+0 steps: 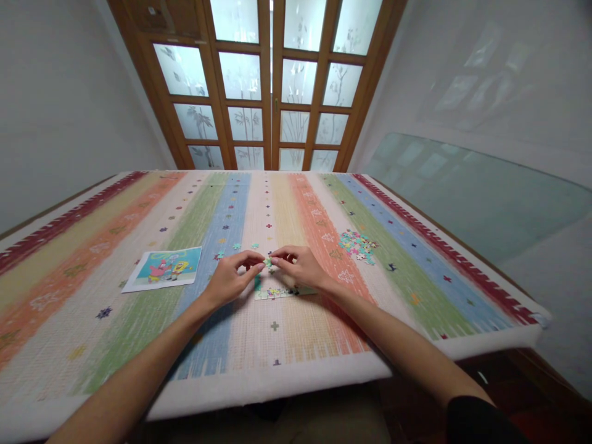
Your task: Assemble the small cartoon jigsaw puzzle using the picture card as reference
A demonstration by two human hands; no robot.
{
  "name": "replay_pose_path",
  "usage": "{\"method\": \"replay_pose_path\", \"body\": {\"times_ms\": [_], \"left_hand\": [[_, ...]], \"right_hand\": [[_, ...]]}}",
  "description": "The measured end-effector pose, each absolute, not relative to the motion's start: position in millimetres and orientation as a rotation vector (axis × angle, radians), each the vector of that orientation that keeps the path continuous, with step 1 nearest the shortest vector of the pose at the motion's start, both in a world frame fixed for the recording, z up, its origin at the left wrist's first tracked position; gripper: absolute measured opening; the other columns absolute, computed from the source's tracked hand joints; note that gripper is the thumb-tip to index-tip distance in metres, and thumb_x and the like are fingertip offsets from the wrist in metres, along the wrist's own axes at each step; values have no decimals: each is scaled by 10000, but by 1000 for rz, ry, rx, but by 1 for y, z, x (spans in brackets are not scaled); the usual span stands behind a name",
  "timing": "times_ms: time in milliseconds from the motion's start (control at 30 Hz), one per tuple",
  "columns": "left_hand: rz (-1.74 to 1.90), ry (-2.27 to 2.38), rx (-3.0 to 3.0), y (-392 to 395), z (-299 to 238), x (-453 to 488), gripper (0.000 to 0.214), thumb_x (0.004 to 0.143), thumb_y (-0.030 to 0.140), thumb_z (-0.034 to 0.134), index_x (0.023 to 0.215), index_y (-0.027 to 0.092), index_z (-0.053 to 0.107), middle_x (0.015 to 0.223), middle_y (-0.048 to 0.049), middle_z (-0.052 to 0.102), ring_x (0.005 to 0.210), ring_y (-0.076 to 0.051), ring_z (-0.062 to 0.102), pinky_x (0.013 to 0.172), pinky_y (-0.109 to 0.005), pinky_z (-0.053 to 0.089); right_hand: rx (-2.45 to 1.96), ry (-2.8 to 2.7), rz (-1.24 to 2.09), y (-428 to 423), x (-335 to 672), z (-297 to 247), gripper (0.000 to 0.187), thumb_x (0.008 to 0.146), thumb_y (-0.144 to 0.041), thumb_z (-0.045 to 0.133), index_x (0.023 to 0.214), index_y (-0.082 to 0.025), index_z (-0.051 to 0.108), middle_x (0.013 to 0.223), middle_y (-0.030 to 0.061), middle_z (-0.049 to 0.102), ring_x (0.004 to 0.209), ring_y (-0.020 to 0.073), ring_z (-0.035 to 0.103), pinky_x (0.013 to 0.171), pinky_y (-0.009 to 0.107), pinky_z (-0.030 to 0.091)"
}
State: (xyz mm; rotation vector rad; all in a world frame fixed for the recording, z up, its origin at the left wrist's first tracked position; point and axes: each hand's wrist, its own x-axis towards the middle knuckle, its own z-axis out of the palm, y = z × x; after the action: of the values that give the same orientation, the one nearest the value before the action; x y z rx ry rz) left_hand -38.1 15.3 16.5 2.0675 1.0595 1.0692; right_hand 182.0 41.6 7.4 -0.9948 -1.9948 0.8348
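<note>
- At the far left, a plain wall (60, 92) rose beside the table, which was covered by a striped tablecloth (46, 302) with bands of red, yellow, orange, green and blue.
- On the cloth's left half lay a printed sheet (166, 268), flat and slightly turned, showing cartoon figures on turquoise.
- Next came the left hand (234, 274), palm side hidden, its thumb and forefinger nearly closed in a pinch.
- Just past it, a few loose pieces (237, 246) lay scattered on the blue and pale stripes.
- Between the fingertips of both hands was a small greenish puzzle piece (267, 262), held above the cloth; whether it was one piece or several joined could not be told.
- Below the hands lay a flat puzzle section (266, 295), pale green at its left end, partly covered by the right hand.
- Behind the table stood wooden doors (266, 111) with frosted panes.
- The right hand (300, 266) had its fingers curled, with thumb and forefinger drawn together at the piece.
- Farther right, a heap of loose pieces (358, 245) sat across the orange and pale stripes.
- Against the right wall leaned a glass panel (462, 185).
</note>
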Motion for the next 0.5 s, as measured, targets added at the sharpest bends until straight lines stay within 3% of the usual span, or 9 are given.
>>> {"method": "replay_pose_path", "body": {"times_ms": [233, 500], "left_hand": [[939, 1084, 2564, 26, 0, -51, 213, 974, 265, 546, 1078, 208, 723, 1059, -91, 729, 1019, -250, 645, 920, -432, 517], [713, 1033, 2778, 27, -8, -51, 258, 1026, 270, 505, 1103, 234, 749, 1154, -79, 726, 1079, -263, 599, 939, -453, 464]], "right_hand": [[-1121, -2180, 557, 56, 179, 0, 150, 902, -140, 673, 914, -190, 814, 882, 75, 765, 816, 189, 629, 773, 329, 451], [-1162, -2368, 349, 59, 176, -6, 135, 936, -162, 679, 969, -155, 810, 925, 92, 692, 953, 210, 593, 855, 329, 433]]}}
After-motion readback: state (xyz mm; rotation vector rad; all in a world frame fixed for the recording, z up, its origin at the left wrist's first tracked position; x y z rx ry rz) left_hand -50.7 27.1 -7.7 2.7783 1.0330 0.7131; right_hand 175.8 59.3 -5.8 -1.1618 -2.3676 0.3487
